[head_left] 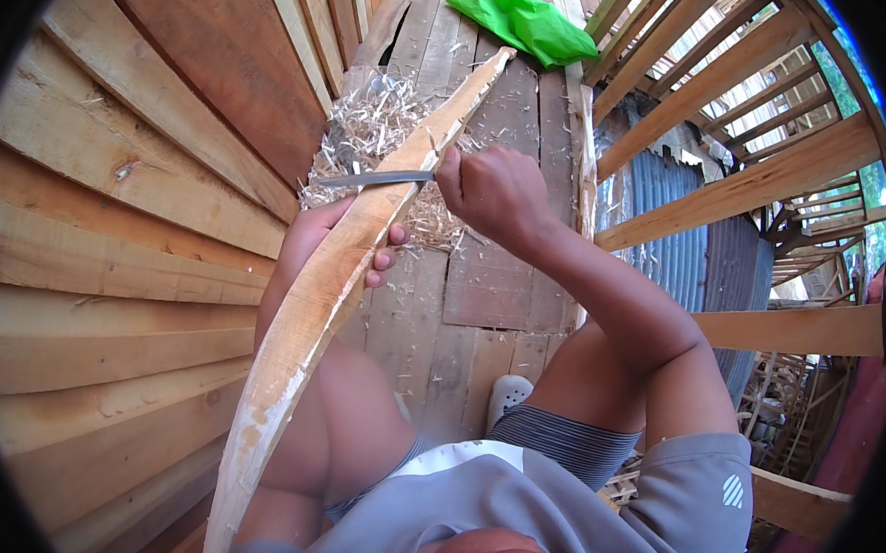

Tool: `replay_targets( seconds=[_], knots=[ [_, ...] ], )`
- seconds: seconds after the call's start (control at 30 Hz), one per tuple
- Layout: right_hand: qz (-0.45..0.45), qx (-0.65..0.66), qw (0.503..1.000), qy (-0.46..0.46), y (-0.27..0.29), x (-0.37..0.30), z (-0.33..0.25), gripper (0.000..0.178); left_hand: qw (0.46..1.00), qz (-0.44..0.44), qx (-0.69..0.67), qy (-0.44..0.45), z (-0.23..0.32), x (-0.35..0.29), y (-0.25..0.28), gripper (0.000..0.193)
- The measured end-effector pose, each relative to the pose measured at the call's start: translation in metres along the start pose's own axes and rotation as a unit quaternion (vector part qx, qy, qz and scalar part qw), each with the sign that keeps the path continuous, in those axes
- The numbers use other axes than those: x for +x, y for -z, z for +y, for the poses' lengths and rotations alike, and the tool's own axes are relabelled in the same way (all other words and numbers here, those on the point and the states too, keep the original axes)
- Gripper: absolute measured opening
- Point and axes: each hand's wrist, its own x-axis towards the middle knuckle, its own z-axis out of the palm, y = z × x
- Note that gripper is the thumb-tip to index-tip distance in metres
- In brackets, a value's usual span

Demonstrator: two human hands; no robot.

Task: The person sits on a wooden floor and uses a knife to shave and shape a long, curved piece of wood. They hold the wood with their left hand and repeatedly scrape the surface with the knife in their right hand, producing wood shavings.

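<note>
A long, curved piece of pale wood (307, 299) runs from the lower left up toward the top middle, its edges rough and whitish. From beneath, my left hand (379, 258) wraps round its middle, fingertips showing at the right edge and the palm hidden behind the wood. My right hand (498, 189) is closed round the handle of a knife, which the fist hides. The knife's narrow grey blade (383, 177) lies across the wood just beyond my left hand and points left.
Curly wood shavings (371, 123) are heaped on the plank floor (421, 305) beyond my hands. A bright green plastic bag (526, 23) lies at the far end. A plank wall (113, 269) stands close on the left; slatted wooden railing (738, 182) and corrugated metal sheets (666, 218) are on the right.
</note>
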Motion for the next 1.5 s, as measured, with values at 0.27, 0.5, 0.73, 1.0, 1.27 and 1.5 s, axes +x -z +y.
replay_targets(
  seconds=[0.27,0.5,0.73,1.0,1.27,1.5],
  knots=[
    [0.052,-0.025,0.998,0.038,-0.014,0.013,0.035,0.056,1.0,-0.002,0.004,0.002,-0.005,0.001,-0.008,0.039],
    [0.038,-0.017,0.999,-0.003,-0.01,0.012,0.028,0.056,0.999,-0.028,-0.035,0.001,-0.008,0.005,-0.004,0.038],
    [0.032,-0.05,0.998,-0.036,-0.014,0.015,0.072,0.056,0.999,-0.046,-0.007,0.022,-0.01,0.011,0.004,0.048],
    [0.022,0.025,0.998,-0.044,-0.013,0.008,0.07,0.058,0.998,0.034,0.053,0.005,-0.009,-0.003,-0.015,0.043],
    [0.042,0.033,0.999,-0.002,-0.014,0.011,0.051,0.057,0.999,-0.011,0.046,0.0,-0.008,0.01,-0.005,0.049],
    [0.014,-0.015,1.0,0.013,-0.005,0.004,0.027,0.058,1.0,-0.016,0.013,0.014,-0.006,0.011,0.008,0.047]
  ],
)
